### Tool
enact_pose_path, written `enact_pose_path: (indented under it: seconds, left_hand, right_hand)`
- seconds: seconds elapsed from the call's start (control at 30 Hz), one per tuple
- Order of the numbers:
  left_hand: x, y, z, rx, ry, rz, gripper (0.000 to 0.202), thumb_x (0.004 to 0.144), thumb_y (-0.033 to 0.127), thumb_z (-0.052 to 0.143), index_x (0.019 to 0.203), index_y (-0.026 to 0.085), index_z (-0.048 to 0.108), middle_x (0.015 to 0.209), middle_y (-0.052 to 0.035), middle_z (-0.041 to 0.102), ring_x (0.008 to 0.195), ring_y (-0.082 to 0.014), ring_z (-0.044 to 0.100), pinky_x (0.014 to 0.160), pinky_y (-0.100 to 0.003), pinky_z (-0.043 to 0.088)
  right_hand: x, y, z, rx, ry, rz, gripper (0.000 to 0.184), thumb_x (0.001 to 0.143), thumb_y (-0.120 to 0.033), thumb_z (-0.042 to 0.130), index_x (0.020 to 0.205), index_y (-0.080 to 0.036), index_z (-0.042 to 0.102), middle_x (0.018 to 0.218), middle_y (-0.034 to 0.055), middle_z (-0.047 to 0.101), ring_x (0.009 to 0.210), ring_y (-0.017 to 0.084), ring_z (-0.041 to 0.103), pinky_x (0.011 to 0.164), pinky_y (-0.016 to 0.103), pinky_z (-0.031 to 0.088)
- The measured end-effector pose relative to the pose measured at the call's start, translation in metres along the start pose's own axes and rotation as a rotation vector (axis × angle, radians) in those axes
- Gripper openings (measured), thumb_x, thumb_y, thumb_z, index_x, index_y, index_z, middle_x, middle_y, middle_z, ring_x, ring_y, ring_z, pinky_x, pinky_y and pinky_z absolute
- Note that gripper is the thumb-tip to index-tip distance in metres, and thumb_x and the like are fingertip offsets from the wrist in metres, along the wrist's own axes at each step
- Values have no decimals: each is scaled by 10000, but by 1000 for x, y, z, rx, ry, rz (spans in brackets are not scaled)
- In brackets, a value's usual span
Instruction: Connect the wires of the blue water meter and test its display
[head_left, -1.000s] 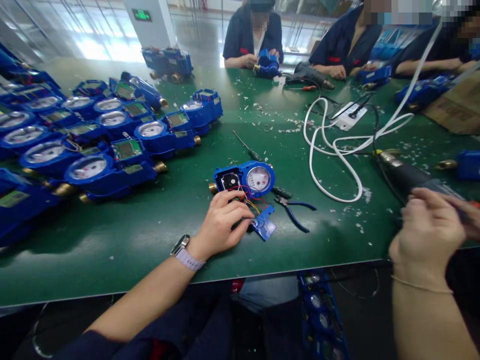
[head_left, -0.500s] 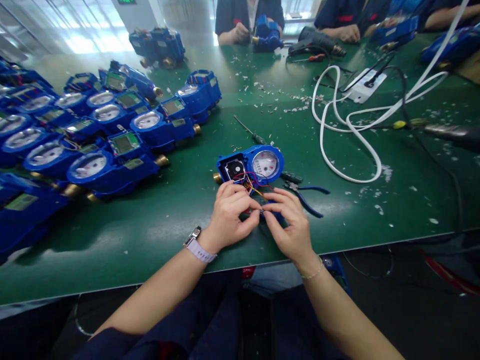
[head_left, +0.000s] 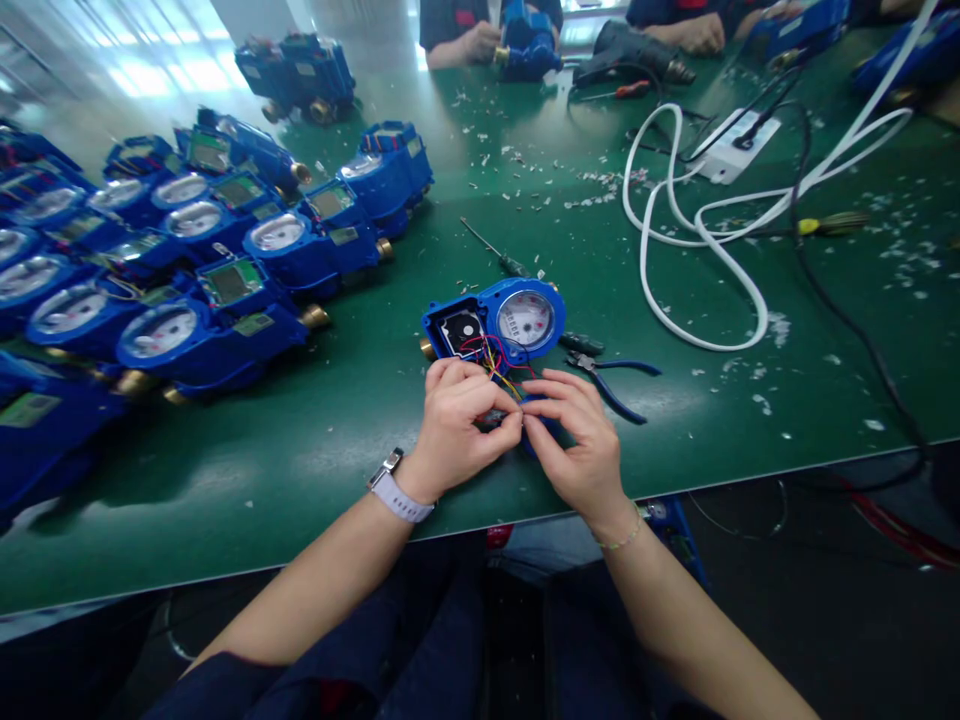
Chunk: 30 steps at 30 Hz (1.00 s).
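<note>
An opened blue water meter (head_left: 495, 325) lies on the green table (head_left: 360, 440), its dial facing up and coloured wires (head_left: 491, 360) trailing from its open compartment toward me. My left hand (head_left: 457, 425) and my right hand (head_left: 574, 435) meet just below the meter. Both pinch at the wires and a small blue part between the fingertips, mostly hidden by the fingers. A watch sits on my left wrist.
Several blue meters (head_left: 187, 270) crowd the left of the table. Blue-handled pliers (head_left: 615, 380) and a screwdriver (head_left: 499, 255) lie by the open meter. A white cable (head_left: 697, 240) loops at right with a power strip (head_left: 731, 155). Other people's hands (head_left: 480, 40) work at the far edge.
One second ago my right hand was far right near a heat gun; it came in to join my left hand at the wires. Since half a second ago both hands hold nearly still.
</note>
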<state>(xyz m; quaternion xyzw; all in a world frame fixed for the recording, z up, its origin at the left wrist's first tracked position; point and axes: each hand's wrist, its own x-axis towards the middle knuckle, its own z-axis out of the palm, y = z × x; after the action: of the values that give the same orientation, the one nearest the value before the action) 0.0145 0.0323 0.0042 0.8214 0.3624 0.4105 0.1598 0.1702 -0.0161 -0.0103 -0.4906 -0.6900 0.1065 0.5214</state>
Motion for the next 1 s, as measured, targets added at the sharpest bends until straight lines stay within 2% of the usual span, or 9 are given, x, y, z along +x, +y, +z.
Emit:
enact_pose_path:
  seconds: [0.17,0.3,0.53,0.7,0.83,0.9,1.0]
  left_hand:
    - [-1,-2,-2,-4,-28,32,110,815,211,597,725,226,658,620,36,618,830,-190,596,989,-444,366]
    - [-3,-5,-6,-30,-28,22,79,808,214,571,833,207,645,800,-4,680,900,-195,628,1063,-465,371]
    - [-2,-11,-12,-46,-51,71,42,818,190,555,802,201,592,807,-11,681,906,-191,650,1035,-442,425]
    - [-1,-11,-12,-9,-67,118,94,879,184,552,799,190,602,803,-21,681,892,-184,632,973,-404,442]
    - [-1,-11,-13,-4,-80,105,121,896,177,540,798,180,610,815,-36,675,900,-188,609,906,-369,463]
    - [-1,-11,-14,-20,-70,99,129,897,170,537,791,176,612,815,-42,671,900,-188,602,878,-355,471]
    - [0,-10,-14,-27,-56,102,132,897,167,539,790,176,615,815,-42,669,902,-187,602,867,-349,475]
  right_hand:
    - [-1,-1,1,1,7,-12,122,892,-120,618,950,-210,678,1049,78,691,1114,254,575,961,500,480]
    - [0,-3,2,-6,3,-14,107,883,-145,653,956,-214,692,1046,72,694,1109,256,578,956,488,486]
    - [4,-9,7,43,14,31,84,885,-164,649,879,-236,694,1027,50,697,1105,250,580,965,474,477]
    - [1,-6,11,145,17,194,80,892,-214,628,832,-247,671,1096,39,669,1202,255,526,1043,501,411]
    - [1,5,11,269,139,325,97,910,-268,612,824,-227,631,1124,45,668,1220,252,527,1090,502,360]
    - [1,9,7,313,185,366,127,936,-287,574,833,-220,606,1090,50,683,1204,246,541,1086,491,363]
    - [-1,8,2,386,155,372,276,994,-298,449,741,-219,527,932,42,699,1116,237,585,1028,470,411]
